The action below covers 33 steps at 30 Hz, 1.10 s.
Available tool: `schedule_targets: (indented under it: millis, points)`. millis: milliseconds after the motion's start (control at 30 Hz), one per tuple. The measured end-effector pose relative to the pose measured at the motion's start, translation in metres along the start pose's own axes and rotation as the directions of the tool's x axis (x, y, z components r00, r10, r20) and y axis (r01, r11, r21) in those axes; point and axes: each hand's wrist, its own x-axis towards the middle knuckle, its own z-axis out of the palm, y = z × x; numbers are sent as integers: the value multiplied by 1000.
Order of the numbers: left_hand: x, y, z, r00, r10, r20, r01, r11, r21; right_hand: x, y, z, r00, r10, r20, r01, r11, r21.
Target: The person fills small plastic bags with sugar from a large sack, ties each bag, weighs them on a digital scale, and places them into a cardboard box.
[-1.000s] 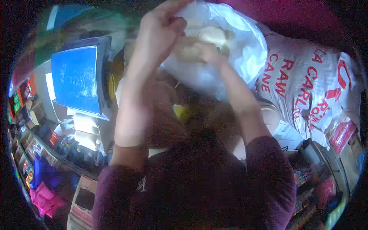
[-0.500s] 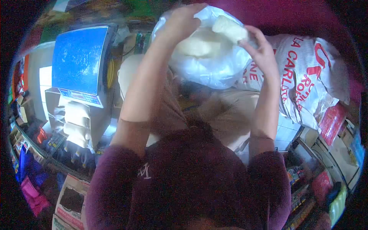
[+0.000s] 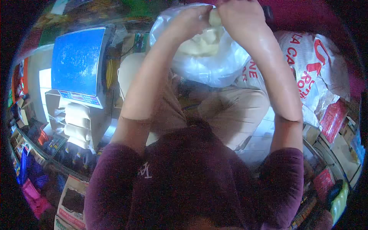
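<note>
My left hand (image 3: 196,21) and my right hand (image 3: 239,17) meet at the top of the view, above a large open translucent plastic bag (image 3: 224,65). Between them sits a small pale packet (image 3: 215,18), with the fingers of both hands closed at it. My right hand and wrist hide most of this packet. Inside the big bag lies a pale, off-white mass (image 3: 197,48); whether it is loose stuff or packets I cannot tell. The bag rests in front of my crossed legs.
A scale with a blue platform (image 3: 78,61) stands on the left. Below it, several filled white packets (image 3: 76,124) lie on a carton (image 3: 100,128). A white sack with red lettering (image 3: 306,73) leans at right, near a red packet (image 3: 334,122). An opened carton (image 3: 71,199) is at lower left.
My right hand has swung up and left over the bag's far rim, bringing the pale packet toward my left hand. My left hand has shifted slightly right.
</note>
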Motion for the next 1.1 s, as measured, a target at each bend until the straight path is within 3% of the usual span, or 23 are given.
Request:
schedule_targets:
  millis: [100,167,200,267,333,367,400,433,500,567,633,733,833,900,967,1000,1067,1100]
  points:
    - [13,-23,10,991,-131,-5,130,989,-77,9,-8,-18,994,-30,101,39,995,-87]
    - [23,-45,21,969,128,-212,-133,991,-11,8,-7,-20,996,-43,82,52,992,-114]
    - [18,-29,15,968,128,-214,-134,991,-11,7,-6,-21,997,-56,61,64,988,-141]
    - [9,-2,4,997,-44,-70,6,882,-471,-3,2,-15,1000,-1,-17,-1,993,-115]
    - [11,-13,6,992,-113,-61,71,877,-475,-20,19,-7,994,57,-97,-65,994,-83]
    - [12,-19,6,982,-184,-49,139,867,-478,-33,29,-2,984,90,-152,-86,996,35]
    - [11,-18,3,981,-186,-48,141,866,-479,-40,34,3,971,129,-201,-98,983,154]
    - [10,-18,1,979,-168,-116,87,856,-509,-36,29,19,972,127,-197,-97,983,156]
    - [8,-12,-5,971,-159,-179,40,847,-531,-21,9,82,969,220,108,-241,940,240]
    - [7,-4,-10,956,-119,-269,-79,779,-622,4,-27,163,945,107,308,-217,912,347]
    - [7,-1,-16,978,-61,-201,-87,753,-652,22,-60,212,929,40,368,-153,947,283]
    - [5,6,-16,912,-234,-337,-66,727,-683,37,-81,257,933,81,351,-181,948,262]
    - [4,8,-20,915,-267,-303,14,770,-638,54,-74,276,880,96,465,-204,961,188]
    - [4,6,-23,929,-260,-263,36,772,-635,66,-80,311,894,161,419,-255,950,178]
    - [3,6,-24,939,-258,-228,61,776,-628,78,-87,323,874,-23,485,-88,975,204]
    - [3,6,-24,935,-276,-221,80,773,-629,81,-100,342,875,-30,484,-84,974,212]
    - [5,8,-24,931,-294,-216,100,776,-623,83,-126,360,971,133,200,-207,884,420]
    - [6,10,-25,928,-300,-220,117,797,-593,87,-132,360,971,131,198,-206,881,426]
